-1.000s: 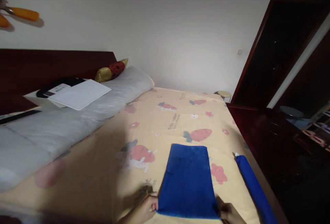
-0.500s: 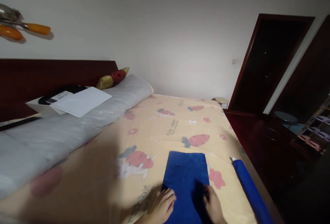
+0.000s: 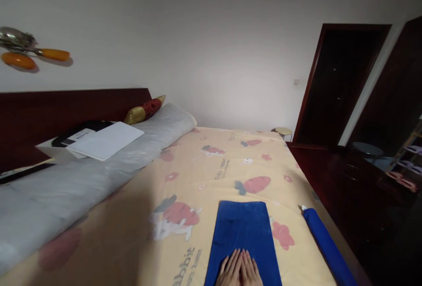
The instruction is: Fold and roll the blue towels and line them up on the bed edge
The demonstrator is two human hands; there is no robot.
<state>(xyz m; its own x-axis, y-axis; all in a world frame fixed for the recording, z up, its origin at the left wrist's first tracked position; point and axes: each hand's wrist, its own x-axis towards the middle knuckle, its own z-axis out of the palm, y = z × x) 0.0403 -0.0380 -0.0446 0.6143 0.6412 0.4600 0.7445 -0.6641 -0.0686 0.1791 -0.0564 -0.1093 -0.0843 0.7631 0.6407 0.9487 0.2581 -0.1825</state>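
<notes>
A dark blue folded cloth (image 3: 242, 222) lies flat on the bed, its far edge straight and its near end cut off by the bottom of the picture. On top of it rest my left hand (image 3: 229, 270) and my right hand (image 3: 249, 272), side by side with index fingers touching. Both are palm down, fingers stretched out, holding nothing. To their right, along the bed's edge, is a long narrow blue thing (image 3: 326, 244) with a white, pointed tip.
The bed has a yellow sheet (image 3: 184, 176) printed with carrots and rabbits. A long grey pillow (image 3: 108, 180) runs along the headboard (image 3: 66, 110), with white boards (image 3: 108, 140) and a red-gold cushion (image 3: 145, 109) on it. A stool (image 3: 282, 131) stands beyond the bed.
My hands have come together at the middle of the blue cloth from its left and right sides. Their fingers, bent before, are now straight. The view has tilted slightly upward.
</notes>
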